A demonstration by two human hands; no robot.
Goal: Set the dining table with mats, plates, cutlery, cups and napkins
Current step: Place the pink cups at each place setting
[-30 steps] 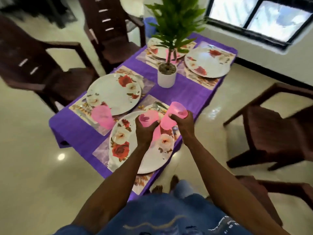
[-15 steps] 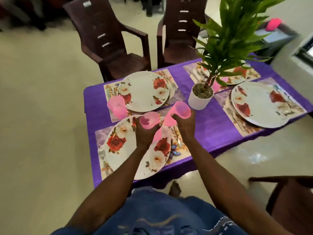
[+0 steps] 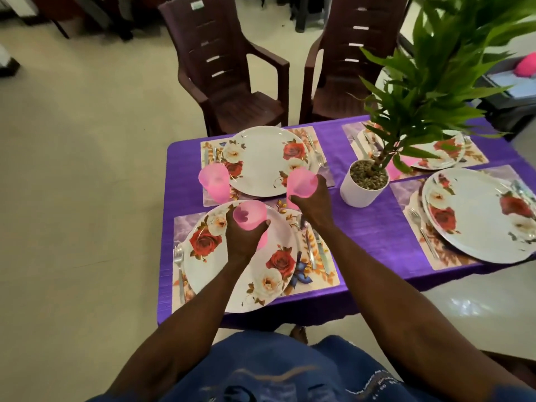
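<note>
Head cam showed the two pink cups had come apart compared with a second before: back then both hands were bunched together over the near plate, cups almost touching. At this moment the left hand (image 3: 243, 239) had its fingers curled round one pink cup (image 3: 250, 215) above the near-left plate (image 3: 203, 256), while the right hand (image 3: 311, 203) gripped the other cup (image 3: 301, 181) and had drifted further out, toward the gap between the two left mats. The view had also swung round, so the table sat squarer in frame.

My guess: the stack was split and the right-hand cup was about to be set down for the near-left place. A third cup (image 3: 214, 181) already stood on the far-left mat (image 3: 313, 140), beside its plate (image 3: 261, 161).

Tabletop (image 3: 362, 227) wore a purple cloth, four floral mats with rose plates, forks and knives alongside. Something pink showed behind the potted plant (image 3: 364, 184) in the middle, possibly another cup, couldn't tell. No napkins that I could spot. Two brown plastic chairs (image 3: 232, 68) stood on the far side, pale tiled floor all round.
</note>
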